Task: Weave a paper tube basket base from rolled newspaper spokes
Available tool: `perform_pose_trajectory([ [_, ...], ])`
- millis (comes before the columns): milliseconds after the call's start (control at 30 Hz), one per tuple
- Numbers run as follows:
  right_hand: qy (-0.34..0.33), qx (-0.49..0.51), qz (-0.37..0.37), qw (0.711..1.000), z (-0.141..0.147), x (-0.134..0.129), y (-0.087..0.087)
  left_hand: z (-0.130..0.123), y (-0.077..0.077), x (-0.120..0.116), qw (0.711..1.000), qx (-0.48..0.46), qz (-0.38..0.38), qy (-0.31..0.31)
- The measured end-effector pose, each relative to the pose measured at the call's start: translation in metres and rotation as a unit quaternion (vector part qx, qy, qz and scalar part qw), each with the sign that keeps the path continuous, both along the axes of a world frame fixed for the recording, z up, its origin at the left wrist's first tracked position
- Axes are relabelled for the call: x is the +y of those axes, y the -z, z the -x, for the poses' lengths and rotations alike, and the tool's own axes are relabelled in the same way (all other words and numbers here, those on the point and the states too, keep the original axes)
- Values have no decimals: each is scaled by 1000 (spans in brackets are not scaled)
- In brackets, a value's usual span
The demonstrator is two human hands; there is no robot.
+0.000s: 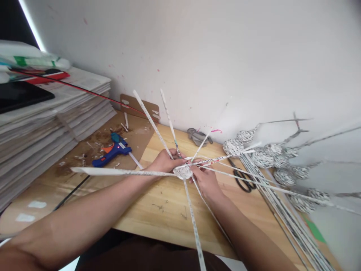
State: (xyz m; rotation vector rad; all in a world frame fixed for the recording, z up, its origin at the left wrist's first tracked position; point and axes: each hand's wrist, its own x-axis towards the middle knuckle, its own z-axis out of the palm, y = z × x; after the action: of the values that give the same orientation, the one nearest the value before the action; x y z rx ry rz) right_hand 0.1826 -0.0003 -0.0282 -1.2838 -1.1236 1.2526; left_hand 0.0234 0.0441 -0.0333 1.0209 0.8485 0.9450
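Observation:
Both hands grip a small woven piece (182, 172) of rolled newspaper, held over the wooden table. Long paper tubes (152, 122) stick out from it on every side, toward the wall, to the left, to the right and down toward my body. My left hand (166, 161) is closed round its far left side, thumb on top. Closed at the right edge, my right hand (205, 181) has its fingers among the tubes where they cross. Some fingertips of both hands are hidden behind the weave.
A blue glue gun (114, 153) lies on stained cardboard at left, beside a tall newspaper stack (56, 120). Black scissors (243, 178) and a bundle of paper tubes (282, 210) lie at right. Several woven gourd shapes (263, 156) lean along the wall (225, 56).

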Motion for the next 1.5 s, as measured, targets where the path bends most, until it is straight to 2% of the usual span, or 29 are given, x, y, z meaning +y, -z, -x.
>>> perform_pose_trajectory([
  [233, 70, 18, -60, 996, 2, 0, -7, -4, 2, -4, 1000, 3, -4, 9],
  [500, 84, -60, -89, 991, -1, 0, -7, -7, 7, -7, 999, 32, -26, 7],
  [667, 111, -66, -108, 986, -1, 0, -12, -8, 4, -10, 999, 39, -32, 21],
  [833, 101, -3, -82, 992, -4, 6, -9, -7, 1, -8, 997, 48, -48, -36],
  [1000, 95, 47, -34, 994, -6, 7, -14, -5, 3, -4, 995, 30, -84, -43],
  [1233, 43, 30, -71, 996, -11, 7, -11, -4, 9, -2, 992, 70, -95, -41],
  [1367, 4, -26, -114, 993, -12, 4, -8, -3, 8, -2, 990, 82, -111, -28],
  [1500, 18, -81, -118, 990, -12, 3, -8, -3, 7, -2, 991, 92, -93, -38],
])
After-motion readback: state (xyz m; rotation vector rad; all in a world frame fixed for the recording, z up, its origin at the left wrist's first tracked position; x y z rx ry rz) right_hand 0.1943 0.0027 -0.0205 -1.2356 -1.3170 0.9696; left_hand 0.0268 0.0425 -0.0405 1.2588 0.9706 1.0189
